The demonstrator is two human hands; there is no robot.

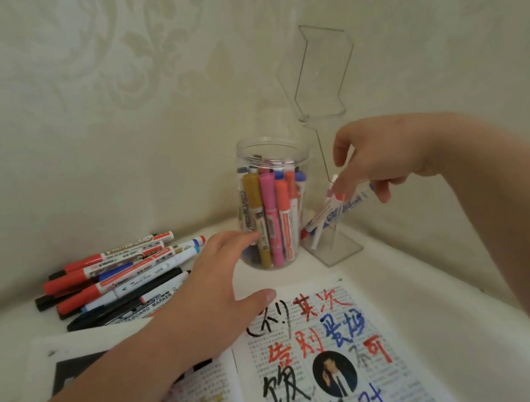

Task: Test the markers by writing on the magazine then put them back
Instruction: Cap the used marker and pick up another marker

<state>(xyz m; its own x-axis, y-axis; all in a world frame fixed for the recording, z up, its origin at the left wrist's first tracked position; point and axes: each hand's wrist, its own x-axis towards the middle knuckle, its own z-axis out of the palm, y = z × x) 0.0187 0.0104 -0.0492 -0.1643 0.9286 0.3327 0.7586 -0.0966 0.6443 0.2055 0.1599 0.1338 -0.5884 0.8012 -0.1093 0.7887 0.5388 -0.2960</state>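
Evidently, with the left hand flat and released against the clear marker jar, the right hand, pinching a whiteboard marker right of the jar, should lower it gently into the acrylic stand; the magazine lies before the jar.

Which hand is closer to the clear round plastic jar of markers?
Left. The left hand touches the clear round plastic jar at its left wall; the right hand is off to its right, above the clear acrylic stand.

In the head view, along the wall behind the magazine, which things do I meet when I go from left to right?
A pile of loose markers → clear jar of markers → clear plastic stand.
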